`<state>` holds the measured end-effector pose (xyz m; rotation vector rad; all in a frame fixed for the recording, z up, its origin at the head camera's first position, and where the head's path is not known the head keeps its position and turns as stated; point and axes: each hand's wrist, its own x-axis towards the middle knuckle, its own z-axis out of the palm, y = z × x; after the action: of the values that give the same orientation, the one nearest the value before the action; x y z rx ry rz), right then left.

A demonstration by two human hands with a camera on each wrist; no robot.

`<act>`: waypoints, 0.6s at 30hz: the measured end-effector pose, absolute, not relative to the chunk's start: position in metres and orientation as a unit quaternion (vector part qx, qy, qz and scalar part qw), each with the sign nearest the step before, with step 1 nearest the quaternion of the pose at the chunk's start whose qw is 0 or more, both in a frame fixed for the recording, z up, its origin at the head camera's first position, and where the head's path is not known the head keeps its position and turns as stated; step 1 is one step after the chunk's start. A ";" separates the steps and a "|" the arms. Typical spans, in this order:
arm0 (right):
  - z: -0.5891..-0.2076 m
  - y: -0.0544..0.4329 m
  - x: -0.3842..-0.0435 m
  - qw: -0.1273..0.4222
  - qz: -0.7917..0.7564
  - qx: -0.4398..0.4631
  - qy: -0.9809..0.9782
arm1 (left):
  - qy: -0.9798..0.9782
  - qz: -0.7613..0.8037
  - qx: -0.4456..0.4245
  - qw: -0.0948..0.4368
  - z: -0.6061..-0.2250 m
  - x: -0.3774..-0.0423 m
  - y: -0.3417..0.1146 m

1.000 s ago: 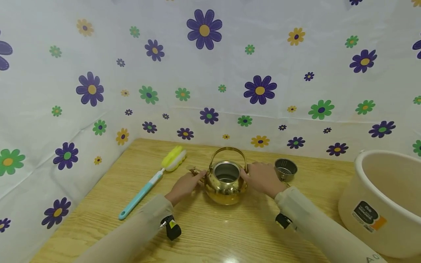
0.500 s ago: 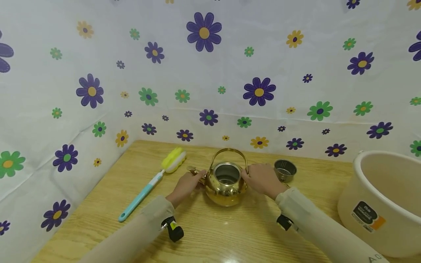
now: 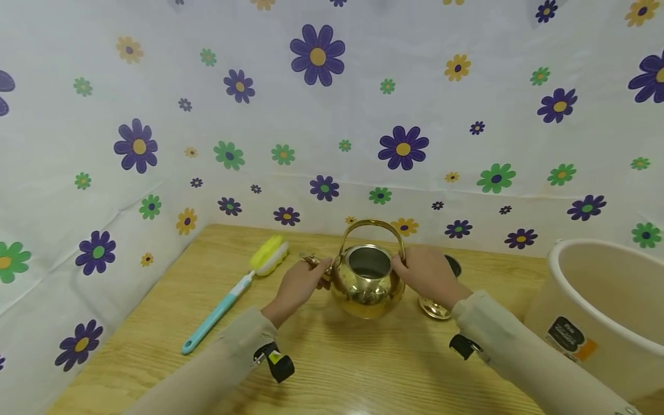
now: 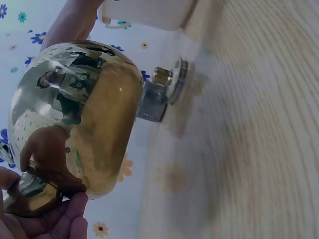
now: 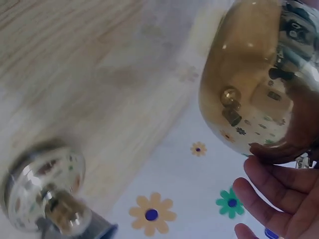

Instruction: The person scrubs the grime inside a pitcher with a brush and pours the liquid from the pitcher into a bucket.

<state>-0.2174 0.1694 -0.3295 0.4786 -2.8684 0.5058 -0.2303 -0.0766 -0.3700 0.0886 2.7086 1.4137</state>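
A shiny gold kettle (image 3: 367, 297) without its lid is held upright between both hands, and the left wrist view shows its base raised off the table. My left hand (image 3: 298, 283) grips the spout (image 4: 35, 194), with thumb and fingers wrapped round it. My right hand (image 3: 427, 274) holds the opposite side near the foot of the arched handle (image 3: 373, 223), thumb by the rim and fingers (image 5: 271, 189) against the body. The gold lid (image 3: 434, 309) lies on the table below the right hand. Beside it, a metal strainer (image 3: 454, 266) is mostly hidden behind that hand.
A bottle brush (image 3: 223, 311) with a turquoise handle and a yellow-and-white sponge head lies at the left. On the right stands a large cream bucket (image 3: 539, 300). A flower-patterned sheet (image 3: 353, 104) hangs behind the wooden table (image 3: 332, 369).
Both hands have lifted the kettle off the table and carried it slightly right. The lid has come into view, while the right hand now covers more of the strainer.
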 end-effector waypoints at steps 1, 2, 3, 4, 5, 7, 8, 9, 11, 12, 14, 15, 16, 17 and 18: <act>-0.327 0.171 -0.216 0.103 0.171 0.161 -0.966 | 0.887 0.460 0.033 0.037 -0.367 -0.229 -0.074; -0.323 0.173 -0.214 0.113 0.170 0.164 -0.965 | 0.887 0.460 0.036 0.031 -0.364 -0.228 -0.072; -0.320 0.175 -0.213 0.123 0.161 0.168 -0.965 | 0.887 0.459 0.039 0.026 -0.360 -0.227 -0.070; -0.318 0.177 -0.212 0.132 0.151 0.170 -0.965 | 0.887 0.459 0.042 0.023 -0.357 -0.226 -0.068; -0.314 0.179 -0.210 0.144 0.140 0.174 -0.964 | 0.887 0.459 0.043 0.021 -0.355 -0.225 -0.066; -0.308 0.182 -0.207 0.164 0.119 0.179 -0.963 | 0.887 0.460 0.046 0.016 -0.349 -0.224 -0.062; -0.305 0.184 -0.206 0.171 0.108 0.180 -0.963 | 0.887 0.459 0.047 0.013 -0.347 -0.224 -0.060; -0.302 0.186 -0.205 0.178 0.098 0.179 -0.963 | 0.888 0.457 0.048 0.012 -0.344 -0.223 -0.058; -0.296 0.190 -0.202 0.184 0.087 0.180 -0.962 | 0.888 0.457 0.053 0.007 -0.338 -0.224 -0.054; -0.293 0.193 -0.201 0.186 0.081 0.177 -0.963 | 0.888 0.456 0.054 0.006 -0.335 -0.224 -0.051; -0.288 0.197 -0.198 0.190 0.072 0.172 -0.964 | 0.889 0.453 0.062 0.000 -0.329 -0.225 -0.046; -0.286 0.200 -0.197 0.192 0.069 0.168 -0.964 | 0.890 0.451 0.065 -0.001 -0.326 -0.226 -0.043; -0.283 0.203 -0.196 0.197 0.064 0.165 -0.964 | 0.891 0.450 0.069 -0.004 -0.323 -0.227 -0.040; -0.280 0.206 -0.194 0.204 0.059 0.163 -0.963 | 0.891 0.448 0.072 -0.008 -0.320 -0.228 -0.036; -0.277 0.209 -0.192 0.213 0.054 0.160 -0.962 | 0.893 0.444 0.077 -0.012 -0.317 -0.229 -0.032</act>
<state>-0.1922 0.2085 -0.2769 0.4454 -2.6717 0.1491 -0.2291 -0.0324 -0.3166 0.2434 2.8258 1.4064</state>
